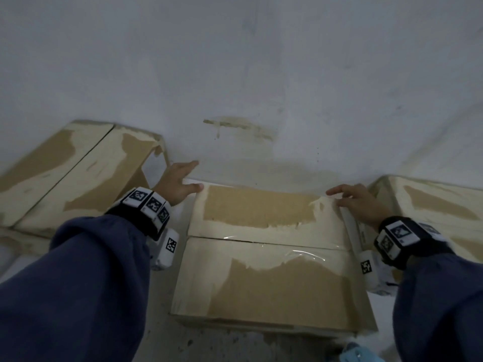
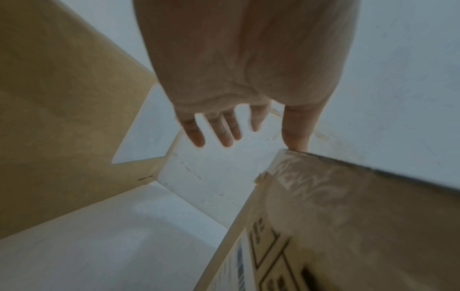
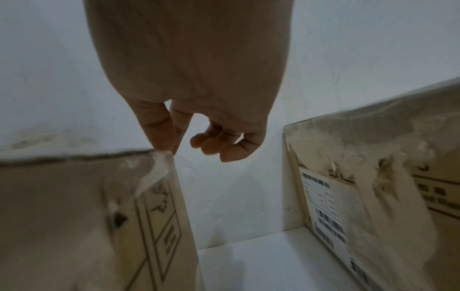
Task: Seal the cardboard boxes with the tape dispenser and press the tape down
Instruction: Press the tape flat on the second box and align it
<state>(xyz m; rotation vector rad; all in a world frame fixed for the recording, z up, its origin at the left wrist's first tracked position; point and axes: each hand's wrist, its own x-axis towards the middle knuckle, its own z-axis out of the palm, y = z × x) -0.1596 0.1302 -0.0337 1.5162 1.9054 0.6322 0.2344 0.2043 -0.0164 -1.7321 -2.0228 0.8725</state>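
Observation:
The centre cardboard box (image 1: 261, 283) lies on the floor with its flaps closed. Clear tape (image 1: 287, 248) runs along the top seam, wrinkled toward the right. My left hand (image 1: 180, 182) is at the box's far left corner with fingers spread straight; its thumb (image 2: 296, 137) touches the box (image 2: 348, 216) corner. My right hand (image 1: 355, 202) rests on the far right corner. In the right wrist view its thumb (image 3: 159, 135) touches the taped corner of the box (image 3: 62, 216), and the other fingers hang loosely curled. Neither hand holds a dispenser.
A second box (image 1: 73, 173) leans at the left, close to my left hand. A third box (image 1: 431, 202) with a shipping label (image 3: 323, 206) stands at the right. A white wall (image 1: 235, 74) rises right behind them. A light blue object (image 1: 352, 352) peeks in at the bottom edge.

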